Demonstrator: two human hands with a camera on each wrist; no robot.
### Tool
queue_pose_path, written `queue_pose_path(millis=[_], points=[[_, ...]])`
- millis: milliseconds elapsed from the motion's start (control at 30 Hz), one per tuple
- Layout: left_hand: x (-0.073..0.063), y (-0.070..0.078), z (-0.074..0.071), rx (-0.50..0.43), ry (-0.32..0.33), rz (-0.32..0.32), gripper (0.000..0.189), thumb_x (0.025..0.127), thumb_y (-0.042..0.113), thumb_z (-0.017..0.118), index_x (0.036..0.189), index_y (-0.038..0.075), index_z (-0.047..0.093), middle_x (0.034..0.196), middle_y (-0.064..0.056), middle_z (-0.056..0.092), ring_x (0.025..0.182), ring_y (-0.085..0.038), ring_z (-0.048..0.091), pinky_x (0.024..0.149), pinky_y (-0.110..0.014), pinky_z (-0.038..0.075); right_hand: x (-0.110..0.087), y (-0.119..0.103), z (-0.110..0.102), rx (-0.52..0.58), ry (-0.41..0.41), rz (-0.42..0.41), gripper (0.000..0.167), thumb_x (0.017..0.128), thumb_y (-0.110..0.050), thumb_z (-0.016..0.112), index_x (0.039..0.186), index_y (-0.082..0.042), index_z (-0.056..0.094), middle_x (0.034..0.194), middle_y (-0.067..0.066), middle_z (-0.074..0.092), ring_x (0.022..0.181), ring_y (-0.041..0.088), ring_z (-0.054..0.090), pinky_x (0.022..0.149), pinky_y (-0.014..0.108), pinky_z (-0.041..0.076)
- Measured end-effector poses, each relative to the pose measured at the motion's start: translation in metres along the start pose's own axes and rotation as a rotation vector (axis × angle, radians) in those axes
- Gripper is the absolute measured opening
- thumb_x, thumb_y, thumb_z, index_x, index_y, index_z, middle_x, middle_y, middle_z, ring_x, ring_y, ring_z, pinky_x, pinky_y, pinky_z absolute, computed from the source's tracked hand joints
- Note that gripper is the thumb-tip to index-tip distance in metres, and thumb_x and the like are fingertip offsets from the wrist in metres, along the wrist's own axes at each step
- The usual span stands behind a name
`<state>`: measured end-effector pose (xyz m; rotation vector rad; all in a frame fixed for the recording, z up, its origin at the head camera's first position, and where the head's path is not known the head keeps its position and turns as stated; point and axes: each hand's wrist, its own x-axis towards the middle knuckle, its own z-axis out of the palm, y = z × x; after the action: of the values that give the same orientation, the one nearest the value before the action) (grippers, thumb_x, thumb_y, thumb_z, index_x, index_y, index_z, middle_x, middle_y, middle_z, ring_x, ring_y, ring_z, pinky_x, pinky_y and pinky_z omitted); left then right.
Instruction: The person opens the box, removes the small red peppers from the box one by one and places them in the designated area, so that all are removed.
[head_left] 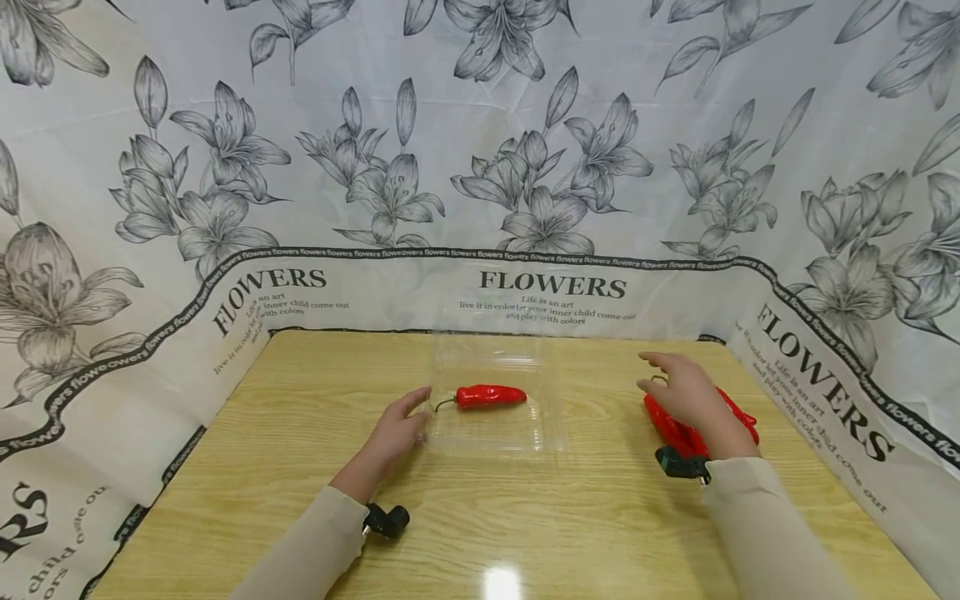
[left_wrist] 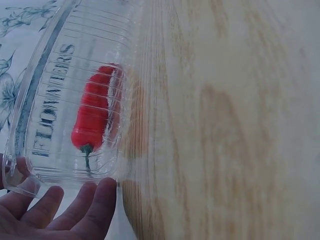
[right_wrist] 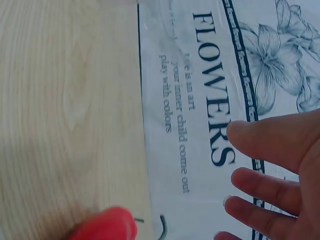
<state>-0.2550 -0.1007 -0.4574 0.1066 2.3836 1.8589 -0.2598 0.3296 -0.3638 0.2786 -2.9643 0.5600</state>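
Observation:
A clear plastic container [head_left: 487, 438] stands on the table with its see-through lid raised at the back. One red pepper [head_left: 491, 397] with a curved green stem lies inside it, stem to the left. My left hand [head_left: 397, 429] holds the container's left end; in the left wrist view its fingertips [left_wrist: 102, 197] lie along the end wall and the thumb is at the rim. Over a small group of red peppers [head_left: 663, 423] at the right hovers my right hand [head_left: 690, 396], fingers spread and holding nothing. It partly hides them in the head view.
The light wood table [head_left: 495, 517] is enclosed at the back and sides by a white flower-printed cloth [head_left: 405, 292]. A small dark camera [head_left: 387, 521] is worn on the left wrist, and another camera [head_left: 680, 463] on the right.

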Motion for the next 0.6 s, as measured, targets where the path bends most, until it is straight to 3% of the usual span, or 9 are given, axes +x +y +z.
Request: queue_pose_path(millis=[133, 200, 333, 467, 600], points=[[0.000, -0.001, 0.000, 0.003, 0.003, 0.008, 0.047, 0.101, 0.013, 0.048, 0.148, 0.011, 0.041, 0.154, -0.009, 0.038, 0.137, -0.028, 0.038, 0.097, -0.043, 0.043, 0.009, -0.012, 0.006, 0.004, -0.024, -0.029, 0.055, 0.094, -0.025, 0.060, 0.142, -0.002, 0.045, 0.137, 0.029, 0.049, 0.119, 0.047, 0.050, 0.095, 0.061, 0.043], [0.000, -0.002, 0.000, 0.007, 0.003, 0.019, 0.047, 0.101, 0.012, 0.048, 0.148, 0.010, 0.041, 0.154, -0.010, 0.038, 0.131, -0.028, 0.042, 0.086, -0.036, 0.045, 0.012, -0.018, 0.008, 0.016, -0.033, -0.034, 0.055, 0.094, -0.025, 0.061, 0.142, -0.003, 0.045, 0.139, 0.027, 0.049, 0.122, 0.047, 0.048, 0.097, 0.061, 0.042], [-0.001, -0.003, 0.000, -0.009, 0.004, 0.028, 0.047, 0.101, 0.011, 0.047, 0.148, 0.009, 0.041, 0.154, -0.012, 0.038, 0.129, -0.028, 0.044, 0.077, -0.031, 0.046, 0.019, -0.032, 0.013, 0.021, -0.040, -0.042, 0.054, 0.094, -0.025, 0.062, 0.142, -0.005, 0.047, 0.141, 0.026, 0.048, 0.124, 0.046, 0.047, 0.098, 0.062, 0.041], [-0.002, -0.002, 0.000, 0.002, 0.005, 0.031, 0.048, 0.100, 0.010, 0.047, 0.148, 0.009, 0.040, 0.154, -0.013, 0.038, 0.130, -0.029, 0.042, 0.079, -0.033, 0.046, 0.025, -0.043, 0.018, 0.018, -0.034, -0.082, 0.052, 0.094, -0.025, 0.062, 0.140, -0.005, 0.049, 0.139, 0.025, 0.050, 0.123, 0.045, 0.049, 0.097, 0.061, 0.042], [-0.001, -0.001, -0.001, 0.028, 0.005, 0.043, 0.048, 0.100, 0.010, 0.048, 0.147, 0.008, 0.041, 0.154, -0.014, 0.038, 0.135, -0.028, 0.039, 0.092, -0.037, 0.040, 0.033, -0.049, 0.024, 0.042, -0.036, -0.127, 0.051, 0.093, -0.025, 0.064, 0.138, -0.005, 0.051, 0.137, 0.023, 0.054, 0.123, 0.045, 0.050, 0.098, 0.060, 0.042]])
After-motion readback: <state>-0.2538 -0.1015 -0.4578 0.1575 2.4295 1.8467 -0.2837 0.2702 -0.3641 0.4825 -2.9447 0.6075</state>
